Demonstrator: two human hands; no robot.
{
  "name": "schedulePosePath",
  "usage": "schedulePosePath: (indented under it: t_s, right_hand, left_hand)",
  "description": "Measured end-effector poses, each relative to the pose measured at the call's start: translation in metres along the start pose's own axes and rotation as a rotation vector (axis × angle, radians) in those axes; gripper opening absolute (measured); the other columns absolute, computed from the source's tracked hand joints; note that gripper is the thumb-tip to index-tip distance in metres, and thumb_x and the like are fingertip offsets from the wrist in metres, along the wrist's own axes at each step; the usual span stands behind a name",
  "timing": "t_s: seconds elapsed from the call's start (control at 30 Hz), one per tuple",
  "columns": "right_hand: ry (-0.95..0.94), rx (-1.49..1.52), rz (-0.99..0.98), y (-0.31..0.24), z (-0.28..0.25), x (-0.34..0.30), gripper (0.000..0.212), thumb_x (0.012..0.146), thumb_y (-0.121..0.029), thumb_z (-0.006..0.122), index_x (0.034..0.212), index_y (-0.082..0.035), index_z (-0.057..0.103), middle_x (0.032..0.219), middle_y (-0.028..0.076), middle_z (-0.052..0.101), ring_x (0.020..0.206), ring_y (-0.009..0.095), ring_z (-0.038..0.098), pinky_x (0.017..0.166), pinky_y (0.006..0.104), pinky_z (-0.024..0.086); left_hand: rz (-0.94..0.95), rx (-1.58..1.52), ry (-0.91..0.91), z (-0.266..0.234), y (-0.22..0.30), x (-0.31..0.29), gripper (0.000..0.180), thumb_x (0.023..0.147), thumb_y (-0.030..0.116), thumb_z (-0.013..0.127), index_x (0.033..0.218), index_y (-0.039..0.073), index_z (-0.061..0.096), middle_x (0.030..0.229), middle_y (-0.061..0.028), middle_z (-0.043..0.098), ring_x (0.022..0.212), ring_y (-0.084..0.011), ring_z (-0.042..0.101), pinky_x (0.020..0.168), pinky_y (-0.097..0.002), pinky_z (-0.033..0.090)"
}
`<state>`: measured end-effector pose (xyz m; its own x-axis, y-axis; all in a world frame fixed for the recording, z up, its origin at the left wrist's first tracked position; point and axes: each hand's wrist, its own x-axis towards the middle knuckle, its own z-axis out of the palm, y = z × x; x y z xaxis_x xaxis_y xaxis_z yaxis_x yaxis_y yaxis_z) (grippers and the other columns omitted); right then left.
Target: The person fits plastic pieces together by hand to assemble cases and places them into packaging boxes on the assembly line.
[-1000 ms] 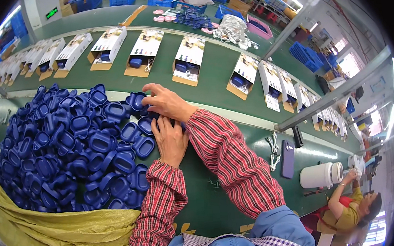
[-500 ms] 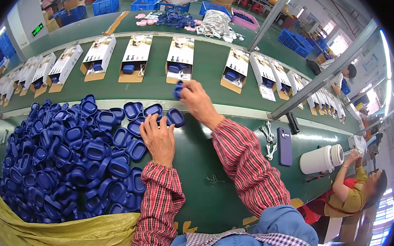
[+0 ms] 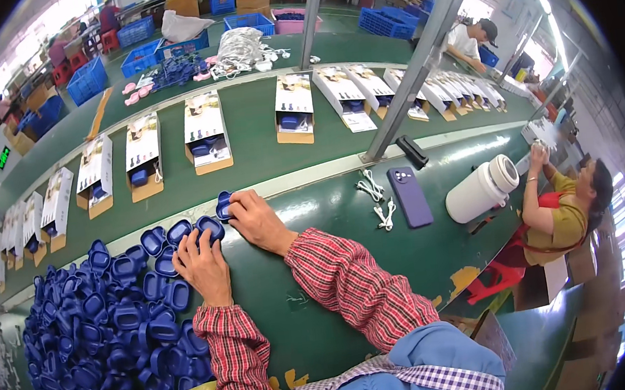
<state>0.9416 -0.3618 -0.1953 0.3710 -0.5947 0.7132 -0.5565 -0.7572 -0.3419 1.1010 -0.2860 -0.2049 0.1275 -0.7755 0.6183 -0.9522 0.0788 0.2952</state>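
My right hand (image 3: 259,220) is closed on a blue cupped plastic piece (image 3: 223,204), pinched at its right side beside the pale rail. My left hand (image 3: 204,270) lies with fingers spread at the edge of a big pile of similar pieces (image 3: 126,315). Its fingertips reach a blue piece (image 3: 209,226) that sits just below the held one. Two more pieces lie in line to the left, one of them this blue piece (image 3: 179,232). Each piece has a rounded, hollow middle.
Beyond the rail, open white boxes (image 3: 205,130) with blue items inside line a green belt (image 3: 258,170). To my right are white cables (image 3: 378,200), a purple phone (image 3: 410,197), a black object (image 3: 412,152) and a white jug (image 3: 481,189). A co-worker (image 3: 558,203) sits at the right.
The view has swung to the right. My right hand, with a blue piece, has come back from over the rail to the near row of pieces. My left hand remains by the pile.
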Motion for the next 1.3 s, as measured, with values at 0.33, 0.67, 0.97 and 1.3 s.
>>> schedulePosePath:
  t_s: [0.33,0.67,0.97,1.3]
  right_hand:
    - [0.095,0.154,0.215,0.016,-0.014,-0.003,0.017,0.079,-0.003,0.074,0.091,-0.002,0.062,0.11,0.02,0.056,0.102,0.038,0.058,0.087,0.044,0.05]
    - [-0.058,0.38,0.083,0.017,0.039,0.08,0.014,0.083,0.0,0.074,0.088,0.001,0.06,0.097,0.009,0.055,0.073,0.018,0.057,0.064,0.0293,0.047]
    - [-0.032,0.164,0.09,0.049,0.119,0.168,0.009,0.081,-0.003,0.07,0.087,0.001,0.065,0.097,0.019,0.06,0.086,0.036,0.063,0.078,0.0418,0.052]
    - [-0.14,-0.071,-0.17,0.035,0.122,0.147,0.044,0.078,-0.013,0.077,0.119,-0.008,0.059,0.117,0.012,0.054,0.107,0.032,0.058,0.083,0.0426,0.052]
  left_hand:
    - [-0.028,-0.06,0.026,-0.006,0.018,0.009,0.044,0.079,0.013,0.076,0.122,0.009,0.063,0.14,-0.0084,0.053,0.124,-0.0281,0.051,0.108,-0.0473,0.035]
    - [-0.088,-0.116,0.0,-0.015,0.016,0.008,0.028,0.084,0.011,0.07,0.11,0.005,0.066,0.125,-0.0089,0.06,0.123,-0.0271,0.052,0.109,-0.051,0.032]
    - [-0.11,-0.179,-0.011,-0.009,0.015,0.008,0.028,0.083,0.009,0.071,0.111,0.004,0.066,0.125,-0.0097,0.059,0.123,-0.0277,0.052,0.11,-0.0517,0.031]
    - [-0.118,-0.127,-0.026,-0.013,0.003,0.008,0.027,0.085,0.01,0.07,0.111,0.003,0.066,0.126,-0.0101,0.059,0.124,-0.0281,0.052,0.11,-0.0523,0.032]
